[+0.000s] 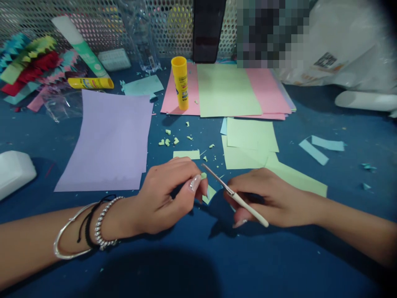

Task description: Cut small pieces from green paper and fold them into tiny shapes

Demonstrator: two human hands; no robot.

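Between thumb and fingertips, my left hand [173, 192] pinches a tiny light green piece of paper [203, 176]. My right hand [266, 196] grips a small pair of scissors [237, 198] with white handles, its blades pointing up and left toward that piece. The blade tips end close beside the paper; I cannot tell whether they touch it. Under and beyond the hands lie a green paper strip [186, 155], several small cut green bits [176, 141] and a green scrap [209, 194] partly hidden by my left fingers.
A purple sheet [113, 140] lies left. Behind stands a yellow glue stick [180, 82] on stacked pink paper [274, 93]. Green sheets [252, 134] and blue strips [327, 143] lie right. A white object [15, 171] sits at the left edge, a phone [209, 31] at the back.
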